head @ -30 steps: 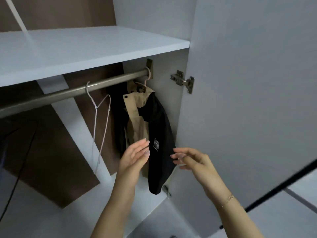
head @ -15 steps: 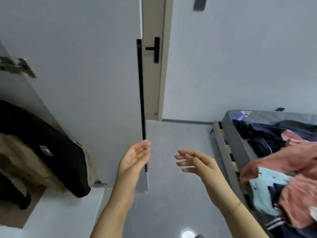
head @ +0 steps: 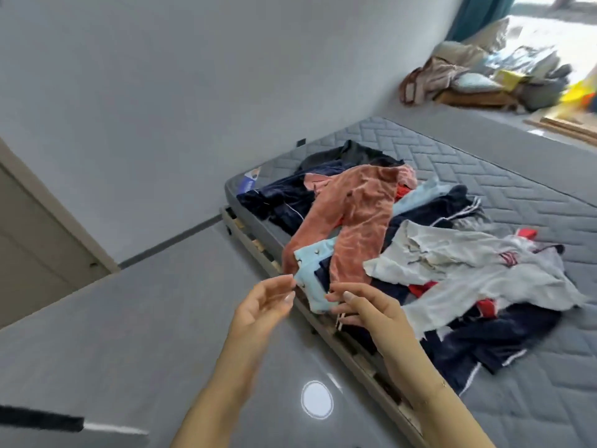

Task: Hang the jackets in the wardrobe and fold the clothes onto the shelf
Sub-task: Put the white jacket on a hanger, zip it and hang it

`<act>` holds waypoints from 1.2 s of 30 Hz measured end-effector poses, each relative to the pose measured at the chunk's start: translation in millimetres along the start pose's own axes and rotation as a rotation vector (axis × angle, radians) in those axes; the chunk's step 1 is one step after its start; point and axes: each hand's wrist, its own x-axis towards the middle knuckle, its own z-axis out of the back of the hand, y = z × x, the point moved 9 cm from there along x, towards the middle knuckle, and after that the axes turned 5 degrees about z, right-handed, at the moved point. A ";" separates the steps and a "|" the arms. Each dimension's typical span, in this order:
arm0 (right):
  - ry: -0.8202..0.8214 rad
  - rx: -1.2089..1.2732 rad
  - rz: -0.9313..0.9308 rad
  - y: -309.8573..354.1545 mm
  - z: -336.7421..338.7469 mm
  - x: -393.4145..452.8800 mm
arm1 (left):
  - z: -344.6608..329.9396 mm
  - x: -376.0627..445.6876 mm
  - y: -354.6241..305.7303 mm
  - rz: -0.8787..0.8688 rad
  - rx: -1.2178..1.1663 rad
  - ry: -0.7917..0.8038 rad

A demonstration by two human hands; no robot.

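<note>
A heap of clothes lies on the grey quilted mattress [head: 504, 189]. On top is a long rust-orange garment [head: 355, 221], with a light blue piece [head: 311, 273] hanging over the bed's edge. A pale grey top [head: 468, 270] lies to the right, and dark navy clothes [head: 284, 202] spread beneath. My left hand [head: 265, 305] and my right hand [head: 365, 305] are raised in front of the bed's edge, fingers relaxed, holding nothing. The light blue piece hangs just behind both hands. The wardrobe is out of view.
The wooden slatted bed frame [head: 255, 244] runs diagonally along the grey floor [head: 145, 318]. A door [head: 29, 247] stands at the left. Bags and bedding [head: 478, 79] are piled at the far right by a window.
The view has swung right, from the wardrobe with the hung black and tan jacket, past the door, to the bed. Both hands stay raised and empty.
</note>
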 end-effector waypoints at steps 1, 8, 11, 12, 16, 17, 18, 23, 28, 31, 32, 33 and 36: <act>-0.055 0.005 -0.007 -3.6 35.0 4.7 | -35.4 15.4 3.2 0.009 0.028 0.063; -0.349 0.030 -0.105 -35.6 233.3 18.3 | -233.2 92.4 35.9 0.130 0.119 0.329; -0.469 0.046 -0.120 -44.9 295.6 25.6 | -291.4 121.5 52.5 0.190 0.149 0.402; -0.510 0.051 -0.126 -48.4 313.8 29.0 | -309.5 132.3 58.7 0.204 0.162 0.427; -0.633 0.055 -0.148 -61.9 370.5 51.4 | -374.3 181.5 82.7 0.278 0.177 0.509; -0.667 0.056 -0.154 -66.3 387.5 60.7 | -396.3 199.0 91.4 0.298 0.186 0.545; -0.688 0.056 -0.166 -69.4 398.5 67.4 | -412.4 212.5 97.3 0.313 0.192 0.564; -0.819 0.063 -0.217 -77.3 453.8 98.3 | -491.1 274.8 111.3 0.354 0.242 0.658; -0.893 0.084 -0.220 -89.1 514.7 132.1 | -561.9 329.7 121.2 0.360 0.306 0.699; -0.905 0.128 -0.236 -109.1 557.0 159.0 | -598.1 361.1 138.8 0.354 0.356 0.695; -0.899 0.128 -0.244 -117.6 572.7 170.7 | -611.1 372.4 147.5 0.348 0.373 0.694; -0.886 0.125 -0.254 -127.3 588.5 183.7 | -623.8 384.5 157.8 0.344 0.392 0.687; -0.844 0.159 -0.321 -166.3 634.2 222.0 | -658.6 421.3 199.2 0.383 0.473 0.630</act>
